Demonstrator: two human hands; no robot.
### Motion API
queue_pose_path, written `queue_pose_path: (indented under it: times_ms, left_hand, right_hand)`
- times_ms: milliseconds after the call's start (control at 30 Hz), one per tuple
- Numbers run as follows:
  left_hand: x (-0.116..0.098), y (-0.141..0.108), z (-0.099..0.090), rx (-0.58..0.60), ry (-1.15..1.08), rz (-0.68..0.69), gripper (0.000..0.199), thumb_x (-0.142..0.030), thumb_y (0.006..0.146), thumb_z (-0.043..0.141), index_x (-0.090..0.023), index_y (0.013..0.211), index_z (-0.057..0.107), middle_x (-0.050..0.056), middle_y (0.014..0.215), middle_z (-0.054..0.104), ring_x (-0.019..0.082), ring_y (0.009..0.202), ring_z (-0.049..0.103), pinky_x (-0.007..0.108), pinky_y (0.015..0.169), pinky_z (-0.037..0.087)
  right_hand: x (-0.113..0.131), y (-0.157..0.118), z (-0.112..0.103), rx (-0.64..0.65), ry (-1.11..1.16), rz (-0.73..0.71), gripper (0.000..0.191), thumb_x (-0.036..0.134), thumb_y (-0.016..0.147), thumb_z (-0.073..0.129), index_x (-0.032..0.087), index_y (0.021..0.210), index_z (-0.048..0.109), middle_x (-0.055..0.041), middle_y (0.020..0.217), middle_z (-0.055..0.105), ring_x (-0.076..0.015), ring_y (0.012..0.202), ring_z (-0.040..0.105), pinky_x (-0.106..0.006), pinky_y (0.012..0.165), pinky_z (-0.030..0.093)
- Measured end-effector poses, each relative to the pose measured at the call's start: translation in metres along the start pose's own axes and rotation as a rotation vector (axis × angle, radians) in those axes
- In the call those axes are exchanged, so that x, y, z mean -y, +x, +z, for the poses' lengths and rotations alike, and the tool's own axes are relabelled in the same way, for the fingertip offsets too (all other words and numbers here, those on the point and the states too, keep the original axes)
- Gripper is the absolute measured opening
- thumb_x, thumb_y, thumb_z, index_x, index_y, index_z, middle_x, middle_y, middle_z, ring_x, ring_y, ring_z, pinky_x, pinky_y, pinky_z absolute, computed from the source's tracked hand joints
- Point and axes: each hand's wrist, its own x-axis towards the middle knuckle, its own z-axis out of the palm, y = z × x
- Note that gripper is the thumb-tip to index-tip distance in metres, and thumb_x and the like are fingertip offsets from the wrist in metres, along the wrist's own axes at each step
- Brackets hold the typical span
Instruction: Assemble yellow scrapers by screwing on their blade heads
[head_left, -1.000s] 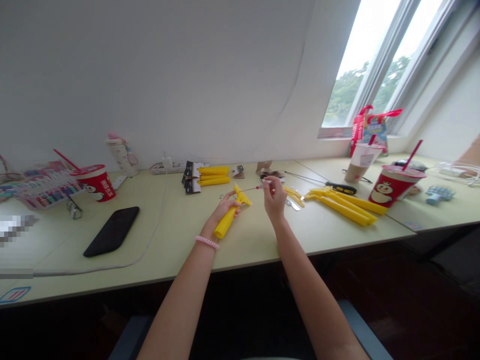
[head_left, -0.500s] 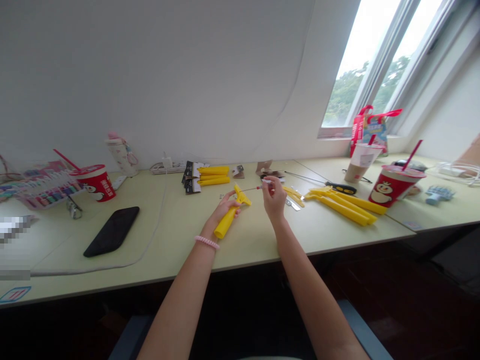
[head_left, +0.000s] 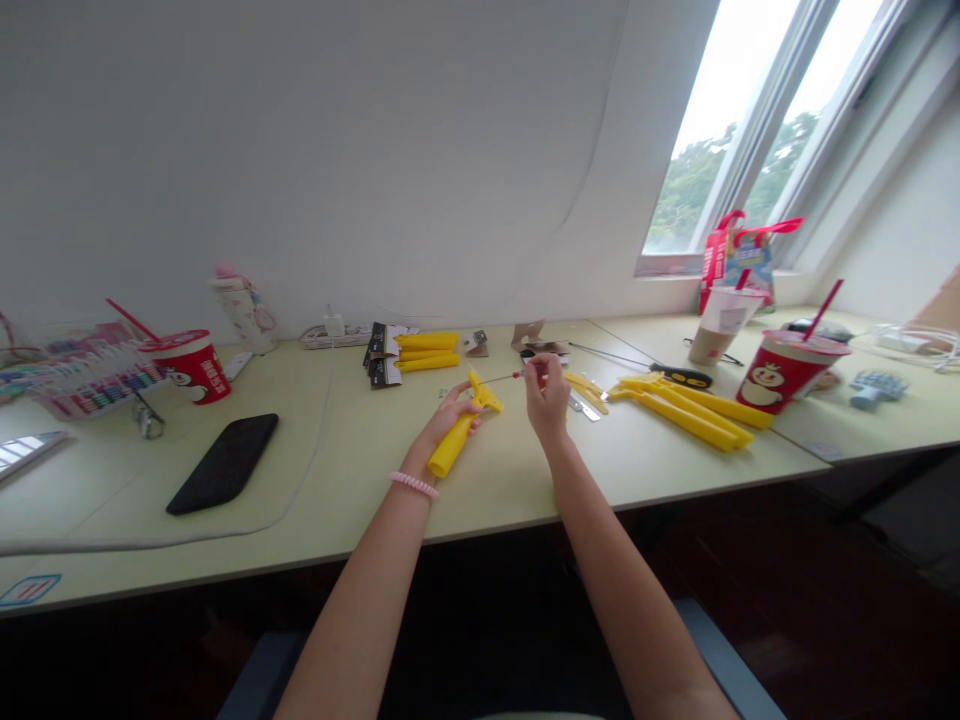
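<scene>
My left hand (head_left: 444, 412) is closed round a yellow scraper handle (head_left: 451, 446), its wide head pointing away from me. My right hand (head_left: 548, 398) pinches a small screwdriver (head_left: 498, 378); its thin shaft reaches left to the scraper's head, and my fingers hide most of its grip. Whether the tip sits in a screw is too small to tell. Just right of my right hand lie loose yellow scraper parts (head_left: 586, 392) and a metal blade (head_left: 585, 407). Tiny metal pieces (head_left: 443, 392) rest on the table beyond my left hand.
Several yellow scrapers (head_left: 694, 412) lie at the right near a black-handled screwdriver (head_left: 682, 376) and a red cup (head_left: 787, 372). Packaged scrapers (head_left: 427, 350) lie behind my hands. A black phone (head_left: 223, 463) and another red cup (head_left: 199, 368) are at the left.
The fingers of my right hand have shifted slightly on the screwdriver. My left hand and the scraper have stayed in place.
</scene>
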Motion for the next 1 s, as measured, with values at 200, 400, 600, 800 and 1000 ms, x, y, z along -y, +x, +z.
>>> queue_pose_path:
  times_ms: [200, 400, 600, 800, 1000]
  left_hand:
    - [-0.0010, -0.0017, 0.0010, 0.007, 0.014, 0.002, 0.068, -0.009, 0.067, 0.055, -0.023, 0.129, 0.033, 0.006, 0.086, 0.057, 0.005, 0.047, 0.049, 0.015, 0.040, 0.038]
    - [-0.0008, -0.0015, 0.0009, 0.000, 0.017, 0.015, 0.063, -0.008, 0.068, 0.053, -0.021, 0.127, 0.034, 0.007, 0.085, 0.056, 0.006, 0.048, 0.048, 0.017, 0.041, 0.037]
    - [-0.0005, -0.0016, 0.0001, 0.004, 0.004, 0.019, 0.063, -0.007, 0.068, 0.054, -0.021, 0.126, 0.034, 0.007, 0.084, 0.056, 0.006, 0.049, 0.048, 0.017, 0.042, 0.038]
    - [-0.0002, -0.0012, 0.0004, -0.009, 0.015, 0.021, 0.064, -0.008, 0.069, 0.054, -0.022, 0.128, 0.033, 0.007, 0.087, 0.056, 0.006, 0.048, 0.048, 0.017, 0.042, 0.038]
    - [0.0003, 0.0000, 0.0002, -0.005, 0.017, 0.036, 0.067, -0.010, 0.068, 0.054, -0.022, 0.130, 0.031, 0.006, 0.087, 0.057, 0.005, 0.046, 0.049, 0.016, 0.041, 0.038]
  right_hand:
    - [0.0036, -0.0012, -0.0006, -0.017, 0.017, 0.074, 0.023, 0.040, 0.083, 0.043, 0.018, 0.084, 0.050, 0.0009, 0.061, 0.056, -0.0110, 0.051, 0.049, -0.021, 0.047, 0.035]
    - [0.0033, 0.0003, -0.0015, -0.009, -0.032, 0.048, 0.026, 0.040, 0.083, 0.042, 0.018, 0.079, 0.055, 0.0009, 0.059, 0.056, -0.0112, 0.052, 0.049, -0.021, 0.050, 0.036]
    - [-0.0011, 0.0010, -0.0007, -0.015, -0.062, 0.104, 0.028, 0.040, 0.083, 0.044, 0.017, 0.076, 0.058, 0.0013, 0.055, 0.055, -0.0111, 0.048, 0.048, -0.022, 0.051, 0.035]
    - [-0.0005, 0.0002, -0.0011, -0.022, -0.046, 0.119, 0.027, 0.039, 0.083, 0.043, 0.017, 0.075, 0.057, 0.0010, 0.057, 0.056, -0.0115, 0.050, 0.050, -0.022, 0.051, 0.037]
    - [0.0047, 0.0008, -0.0019, -0.014, -0.006, 0.045, 0.022, 0.037, 0.079, 0.049, 0.017, 0.074, 0.057, -0.0008, 0.063, 0.061, -0.0119, 0.054, 0.053, -0.022, 0.054, 0.041]
